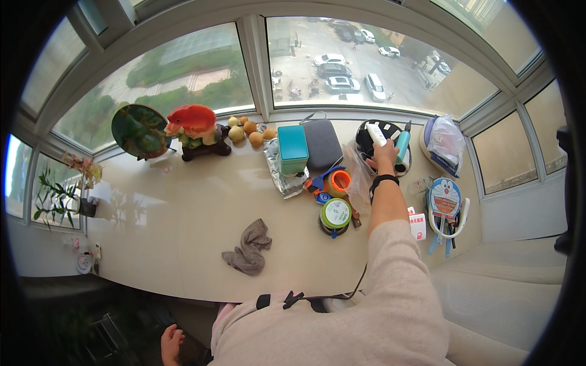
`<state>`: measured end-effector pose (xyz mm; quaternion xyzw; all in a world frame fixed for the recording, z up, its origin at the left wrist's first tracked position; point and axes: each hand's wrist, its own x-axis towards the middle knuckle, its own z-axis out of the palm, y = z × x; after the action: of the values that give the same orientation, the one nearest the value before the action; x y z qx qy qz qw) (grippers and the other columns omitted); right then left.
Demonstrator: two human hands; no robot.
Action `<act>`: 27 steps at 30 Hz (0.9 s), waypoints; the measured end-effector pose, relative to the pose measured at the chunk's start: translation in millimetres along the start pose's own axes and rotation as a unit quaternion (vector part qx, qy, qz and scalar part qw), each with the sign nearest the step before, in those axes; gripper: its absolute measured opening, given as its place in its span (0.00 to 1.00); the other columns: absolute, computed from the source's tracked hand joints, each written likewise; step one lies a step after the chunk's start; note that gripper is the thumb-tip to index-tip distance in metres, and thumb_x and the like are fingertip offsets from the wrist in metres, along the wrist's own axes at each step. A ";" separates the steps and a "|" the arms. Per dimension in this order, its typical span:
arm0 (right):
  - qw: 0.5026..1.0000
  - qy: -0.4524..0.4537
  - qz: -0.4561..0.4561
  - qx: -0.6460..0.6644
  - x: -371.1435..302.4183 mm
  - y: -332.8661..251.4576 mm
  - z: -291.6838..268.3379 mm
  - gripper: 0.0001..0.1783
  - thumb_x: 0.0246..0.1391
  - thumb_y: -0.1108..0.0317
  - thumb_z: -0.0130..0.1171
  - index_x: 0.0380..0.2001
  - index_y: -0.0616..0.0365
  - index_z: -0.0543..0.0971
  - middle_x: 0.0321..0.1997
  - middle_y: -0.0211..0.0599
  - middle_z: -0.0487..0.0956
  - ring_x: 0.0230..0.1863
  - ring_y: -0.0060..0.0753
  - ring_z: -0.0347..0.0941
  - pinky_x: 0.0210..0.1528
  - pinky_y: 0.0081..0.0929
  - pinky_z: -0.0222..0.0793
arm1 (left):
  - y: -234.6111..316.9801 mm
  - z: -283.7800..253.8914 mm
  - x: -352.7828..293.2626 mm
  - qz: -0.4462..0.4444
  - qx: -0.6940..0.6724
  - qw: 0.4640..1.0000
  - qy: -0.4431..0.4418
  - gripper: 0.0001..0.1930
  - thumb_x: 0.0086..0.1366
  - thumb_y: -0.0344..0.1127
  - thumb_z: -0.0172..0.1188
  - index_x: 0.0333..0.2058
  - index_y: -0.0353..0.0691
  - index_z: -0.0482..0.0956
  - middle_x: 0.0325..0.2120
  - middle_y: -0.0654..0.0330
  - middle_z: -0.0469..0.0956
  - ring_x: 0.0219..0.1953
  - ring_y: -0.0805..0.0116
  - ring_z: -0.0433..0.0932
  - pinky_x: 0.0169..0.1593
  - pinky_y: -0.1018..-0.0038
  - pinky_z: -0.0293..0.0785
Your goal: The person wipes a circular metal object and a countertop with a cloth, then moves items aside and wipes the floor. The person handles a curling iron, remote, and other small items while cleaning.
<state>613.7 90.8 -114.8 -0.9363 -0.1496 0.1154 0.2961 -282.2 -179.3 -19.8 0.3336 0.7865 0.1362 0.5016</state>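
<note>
My right arm stretches across the table to a black round basket (361, 146) near the window. There my right hand (384, 152) is closed around a slim white object (375, 132), whose exact kind I cannot make out. Right beside it, a teal bottle with a dark tip (403, 139) leans in the basket. Low at the left, off the table, my left hand (172, 343) hangs with its fingers loosely curled and nothing visible in them. A crumpled grey-brown cloth (249, 249) lies on the table, apart from both hands.
Left of the basket stand a teal tin (293, 149), a grey case (324, 144), an orange tape roll (337, 181) and a green-lidded round container (336, 213). At right are a blue cartoon-faced item (445, 198) and a plastic bag (446, 137). Ornaments (194, 125) line the window.
</note>
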 end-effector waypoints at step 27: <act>0.873 -0.401 -0.272 -0.059 -485.1 28.3 110.8 0.60 0.47 0.34 0.65 0.73 0.50 0.49 0.75 0.69 0.40 0.73 0.79 0.35 0.70 0.65 0.38 | 22.5 4.1 71.6 0.089 0.116 0.981 -0.125 0.21 0.66 0.37 0.61 0.54 0.30 0.73 0.34 0.62 0.78 0.36 0.74 0.76 0.43 0.77 0.73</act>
<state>135.5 -42.8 -158.1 -0.7476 -0.5108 0.3869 0.1745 -289.5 -115.7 -59.4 0.4722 0.6955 0.0458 0.5397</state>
